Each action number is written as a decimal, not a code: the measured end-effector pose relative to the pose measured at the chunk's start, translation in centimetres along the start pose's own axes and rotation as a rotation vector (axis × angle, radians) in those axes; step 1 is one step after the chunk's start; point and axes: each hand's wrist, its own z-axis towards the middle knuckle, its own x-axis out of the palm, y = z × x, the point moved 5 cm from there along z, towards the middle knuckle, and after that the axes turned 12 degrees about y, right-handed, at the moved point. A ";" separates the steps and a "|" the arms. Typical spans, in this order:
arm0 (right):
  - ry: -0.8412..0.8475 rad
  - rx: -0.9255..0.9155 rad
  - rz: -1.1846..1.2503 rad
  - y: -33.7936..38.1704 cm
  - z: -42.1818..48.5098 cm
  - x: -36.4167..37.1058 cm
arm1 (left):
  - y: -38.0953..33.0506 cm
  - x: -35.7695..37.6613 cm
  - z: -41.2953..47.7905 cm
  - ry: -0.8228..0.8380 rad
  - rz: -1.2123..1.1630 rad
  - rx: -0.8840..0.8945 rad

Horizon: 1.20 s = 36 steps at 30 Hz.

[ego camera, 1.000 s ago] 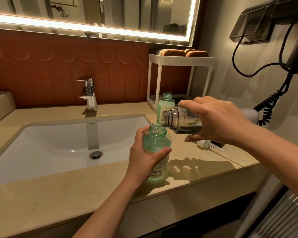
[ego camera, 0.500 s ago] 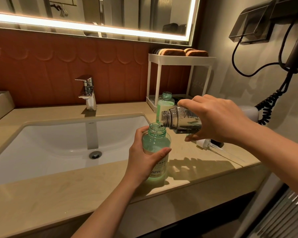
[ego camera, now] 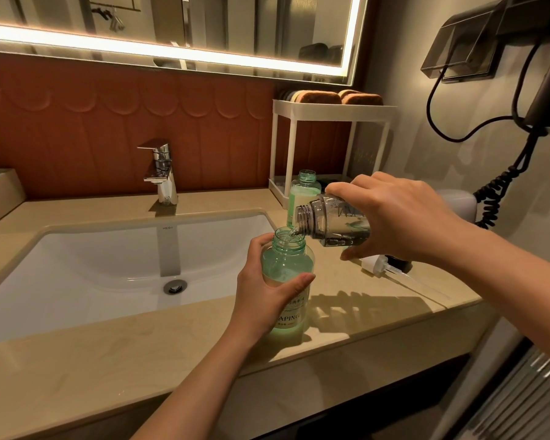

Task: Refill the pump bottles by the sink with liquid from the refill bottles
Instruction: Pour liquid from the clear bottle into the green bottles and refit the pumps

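Observation:
A green pump bottle (ego camera: 288, 262) with its top off stands on the counter by the sink, and my left hand (ego camera: 264, 287) grips its side. My right hand (ego camera: 397, 217) holds a clear refill bottle (ego camera: 334, 222) tipped on its side, mouth just above the green bottle's neck. A thin stream of clear liquid runs from it into the opening. A second open green bottle (ego camera: 302, 193) stands behind them. A white pump head (ego camera: 378, 265) with its tube lies on the counter under my right hand.
The white sink (ego camera: 77, 271) and chrome tap (ego camera: 161, 173) lie to the left. A white two-tier rack (ego camera: 331, 109) with brown folded cloths stands at the back right. A hairdryer's coiled black cord (ego camera: 496, 192) hangs on the right wall. The counter edge (ego camera: 362, 341) runs in front.
The clear bottle has tipped a little further and come down onto the green bottle's mouth; liquid now runs in. My left hand has kept its hold.

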 end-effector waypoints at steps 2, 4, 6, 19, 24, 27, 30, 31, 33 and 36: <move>0.005 0.002 -0.005 0.0 0.0 -0.1 | 0.0 0.0 0.0 0.000 0.000 0.000; 0.008 0.002 -0.007 0.0 0.1 -0.1 | 0.0 0.0 0.0 0.002 -0.003 -0.001; 0.013 0.001 -0.014 0.1 0.1 -0.2 | 0.0 0.0 0.0 0.005 0.000 -0.002; 0.020 -0.005 -0.060 0.0 0.3 -0.3 | 0.1 0.0 0.0 0.004 0.003 0.006; 0.014 -0.015 -0.072 0.1 0.3 -0.5 | 0.2 -0.1 0.1 -0.005 0.000 0.010; 0.011 -0.020 -0.073 0.1 0.3 -0.6 | 0.1 -0.1 0.1 -0.012 -0.007 0.015; 0.014 -0.021 -0.085 0.1 0.4 -0.6 | 0.2 -0.1 0.1 -0.007 -0.008 0.013; 0.015 -0.020 -0.093 0.1 0.4 -0.6 | 0.2 -0.1 0.0 -0.007 -0.007 0.014; 0.018 -0.019 -0.109 0.1 0.4 -0.7 | 0.2 -0.1 0.1 -0.010 -0.002 0.017; 0.024 -0.019 -0.115 0.2 0.4 -0.9 | 0.1 -0.1 0.1 -0.010 0.000 0.019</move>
